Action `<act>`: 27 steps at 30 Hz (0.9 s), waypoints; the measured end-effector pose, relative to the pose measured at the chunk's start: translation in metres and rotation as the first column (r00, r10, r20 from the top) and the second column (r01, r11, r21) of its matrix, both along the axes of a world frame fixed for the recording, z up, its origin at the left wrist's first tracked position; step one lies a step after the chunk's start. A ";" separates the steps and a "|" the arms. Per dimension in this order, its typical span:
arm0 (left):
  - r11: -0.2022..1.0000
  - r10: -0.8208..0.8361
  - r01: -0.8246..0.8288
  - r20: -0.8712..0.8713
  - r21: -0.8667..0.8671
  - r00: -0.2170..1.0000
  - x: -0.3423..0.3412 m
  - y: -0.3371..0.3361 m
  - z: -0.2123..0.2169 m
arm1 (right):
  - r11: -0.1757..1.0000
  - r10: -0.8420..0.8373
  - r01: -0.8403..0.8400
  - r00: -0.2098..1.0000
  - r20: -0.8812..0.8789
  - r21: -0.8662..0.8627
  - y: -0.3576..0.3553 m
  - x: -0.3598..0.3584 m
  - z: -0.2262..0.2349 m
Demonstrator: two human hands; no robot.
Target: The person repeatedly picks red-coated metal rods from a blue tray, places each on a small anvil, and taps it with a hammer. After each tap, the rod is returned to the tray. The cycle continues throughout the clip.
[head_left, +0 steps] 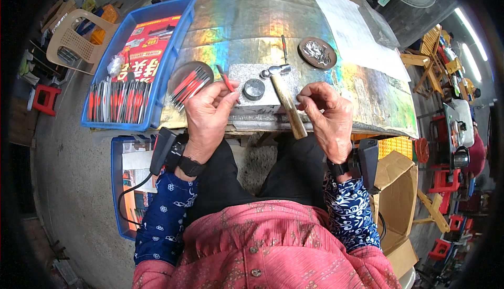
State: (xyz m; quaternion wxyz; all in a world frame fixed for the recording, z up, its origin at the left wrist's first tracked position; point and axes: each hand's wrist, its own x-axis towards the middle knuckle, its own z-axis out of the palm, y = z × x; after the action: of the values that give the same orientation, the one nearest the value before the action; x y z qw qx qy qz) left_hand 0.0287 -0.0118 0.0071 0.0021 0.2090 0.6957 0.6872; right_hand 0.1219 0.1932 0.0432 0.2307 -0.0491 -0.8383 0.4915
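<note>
Left hand (207,111) grip pinches red-handled tool (227,81); right hand (326,111) pinched beside hammer (284,99).

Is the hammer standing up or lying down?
Lying down. The hammer rests flat across the grey metal block, its wooden handle sticking out over the table edge toward the right hand, which isn't holding it.

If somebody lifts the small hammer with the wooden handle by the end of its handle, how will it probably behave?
The small hammer with a pale wooden handle probably feels head-heavy, since its shiny metal head sits at the far end on the grey metal block. The stiff handle should not bend. Its rounded head might roll a little if pushed sideways.
</note>
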 end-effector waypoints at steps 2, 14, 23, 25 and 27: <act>0.984 -0.148 0.131 0.147 0.120 0.978 0.004 -0.002 0.005 | 0.991 0.019 -0.019 1.000 0.000 -0.129 -0.014 0.004 0.004; 0.757 -0.532 0.197 0.413 0.623 0.739 0.033 -0.004 0.019 | 0.862 0.130 -0.117 0.991 -0.008 -0.493 -0.061 0.024 0.012; 0.711 -0.567 0.162 0.422 0.684 0.707 0.037 -0.007 0.016 | 0.885 0.090 -0.088 0.996 -0.017 -0.457 -0.066 0.028 0.005; 0.718 -0.557 0.156 0.425 0.678 0.713 0.038 -0.006 0.016 | 0.897 0.078 -0.081 0.997 -0.023 -0.434 -0.066 0.028 0.003; 0.717 -0.550 0.141 0.431 0.682 0.715 0.039 -0.006 0.015 | 0.905 0.071 -0.074 0.997 -0.023 -0.419 -0.066 0.028 0.002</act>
State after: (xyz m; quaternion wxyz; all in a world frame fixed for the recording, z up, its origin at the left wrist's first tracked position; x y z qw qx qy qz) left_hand 0.0673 -0.0176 0.0225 0.2949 0.1004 0.3435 0.8860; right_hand 0.1499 0.1273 0.0450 0.1996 -0.0647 -0.7134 0.6686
